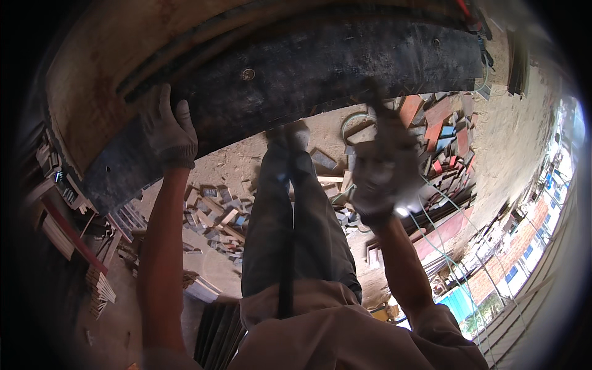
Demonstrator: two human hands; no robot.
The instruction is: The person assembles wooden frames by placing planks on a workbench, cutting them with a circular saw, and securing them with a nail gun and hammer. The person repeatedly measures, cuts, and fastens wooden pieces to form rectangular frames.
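A long dark board with a worn, scuffed face spans the view in front of me, over a larger brown sheet. On the board's left part rests my left hand in a pale knitted glove, fingers apart, thumb raised. My right hand, gloved too, is blurred by motion below the board's near edge. It is closed around a dark tool that points up toward that edge; its kind is too blurred to tell. A round mark shows on the board's face.
Wood offcuts lie in heaps on the ground around my legs, with more scraps at the right. Thin green cords run along the right side. Stacked boards stand at the lower left. A red-and-black object sits at the upper right.
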